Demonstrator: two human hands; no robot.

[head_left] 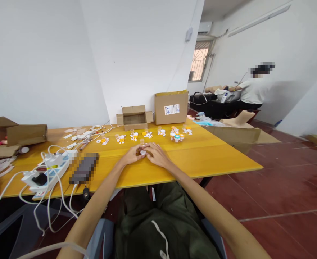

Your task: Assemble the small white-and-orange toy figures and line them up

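Note:
Both my hands meet over the near middle of the wooden table. Between their fingertips is a small round whitish piece, too small to name more exactly. My left hand has its fingers closed around the piece's left side. From the other side my right hand curls over it with bent fingers. Just behind the fingers stands a small clear cup. Farther back lie several little piles of white and orange parts, with clear cups beside them. A cluster of capped jars, orange, white and teal, stands right of my hands.
An open cardboard box and a taller closed carton stand along the wall. On the left are a power strip with trailing white cables, a dark phone and another open box. A person sits at the far right.

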